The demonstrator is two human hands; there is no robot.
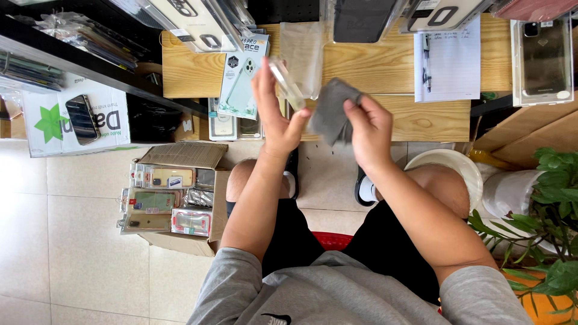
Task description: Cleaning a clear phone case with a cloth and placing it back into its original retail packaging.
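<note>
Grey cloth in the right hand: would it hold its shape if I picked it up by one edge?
Probably not. The grey cloth hangs in folds from the right hand, so it looks floppy and light. It should grip easily, unlike the clear plastic phone case in the left hand.

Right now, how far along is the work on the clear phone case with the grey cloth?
Done: the clear phone case is out of any packaging, bare in the left hand. In hand: the right hand holds a grey cloth beside the case; contact is unclear. Left: packaged cases fill the cardboard box on the floor, and more lie on the wooden bench.
</note>
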